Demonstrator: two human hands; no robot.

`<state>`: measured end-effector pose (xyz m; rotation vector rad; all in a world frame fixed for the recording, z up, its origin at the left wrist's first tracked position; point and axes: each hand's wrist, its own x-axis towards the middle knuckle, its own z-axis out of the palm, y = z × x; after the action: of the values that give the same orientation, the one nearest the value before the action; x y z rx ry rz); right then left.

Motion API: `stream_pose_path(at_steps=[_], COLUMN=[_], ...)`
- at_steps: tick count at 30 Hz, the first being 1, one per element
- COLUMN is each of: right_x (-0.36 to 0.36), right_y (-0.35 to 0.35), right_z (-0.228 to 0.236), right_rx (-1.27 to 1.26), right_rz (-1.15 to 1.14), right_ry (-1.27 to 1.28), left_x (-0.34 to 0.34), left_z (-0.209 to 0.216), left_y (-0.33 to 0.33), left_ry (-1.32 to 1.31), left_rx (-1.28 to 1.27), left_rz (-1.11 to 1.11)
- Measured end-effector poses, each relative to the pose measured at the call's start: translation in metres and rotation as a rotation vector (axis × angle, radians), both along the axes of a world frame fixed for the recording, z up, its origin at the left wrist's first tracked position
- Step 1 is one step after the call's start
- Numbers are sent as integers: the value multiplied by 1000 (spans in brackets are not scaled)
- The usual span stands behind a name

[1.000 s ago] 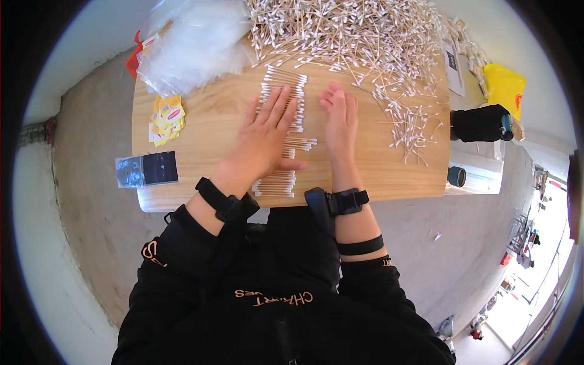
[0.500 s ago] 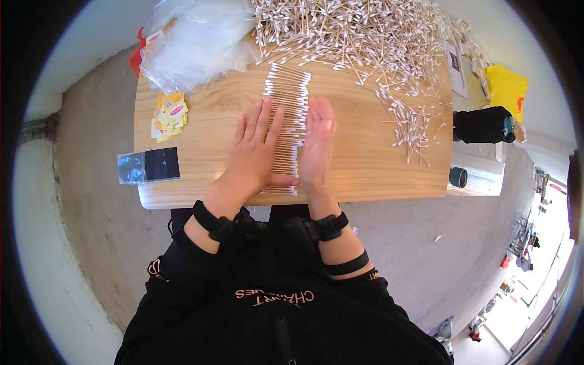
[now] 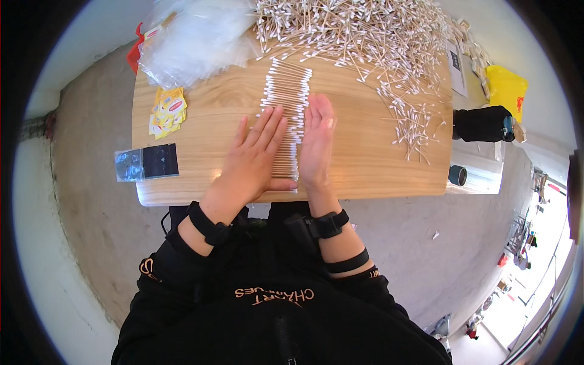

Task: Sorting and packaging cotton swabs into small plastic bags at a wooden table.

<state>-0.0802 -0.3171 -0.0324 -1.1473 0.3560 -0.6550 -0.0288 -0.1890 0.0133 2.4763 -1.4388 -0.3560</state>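
Note:
A long row of cotton swabs (image 3: 287,91) lies side by side on the wooden table (image 3: 353,164), their sticks running crosswise. Flat over the left side of the row rests my left hand (image 3: 249,155), fingers stretched out and its thumb reaching across the near end. My right hand (image 3: 317,143) stands on edge along the row's right side, fingers extended, palm toward the swabs. Neither hand grips anything. Part of the row is hidden beneath my left hand. Some swab tips stick out unevenly along both sides.
A big heap of loose cotton swabs (image 3: 365,36) covers the far right, trailing nearer. Clear plastic bags (image 3: 198,45) lie far left, above yellow-and-white labels (image 3: 168,112). A dark-and-clear packet (image 3: 146,162) overhangs the left edge. Beyond the right edge are a black cylinder (image 3: 480,125) and a yellow bag (image 3: 507,88).
My left hand has slid slightly toward me and to the left, uncovering more swabs near its fingertips. My right hand has hardly moved.

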Motion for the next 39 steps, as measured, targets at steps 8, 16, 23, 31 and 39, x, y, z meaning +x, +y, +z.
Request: stream_pose_path(at_steps=[8,16,23,31,39], right_x=[1,8,11,36,32], right_y=[-9,9,-17,-8,-22], right_z=[-2,6,-4,5,-7], right_rx=[54,-70,24,-161,58], right_rz=[-1,4,-87,1,-70], right_ry=[27,83,41,202,3], left_x=[7,2,24,30,30], left_z=[2,-11,-3,-13,6], left_y=[-3,-4,1,-14,-15], left_ry=[87,111,144,122,-31], left_rx=[-35,-49,-81,-11,72], left_rz=[85,120,179,154,78])
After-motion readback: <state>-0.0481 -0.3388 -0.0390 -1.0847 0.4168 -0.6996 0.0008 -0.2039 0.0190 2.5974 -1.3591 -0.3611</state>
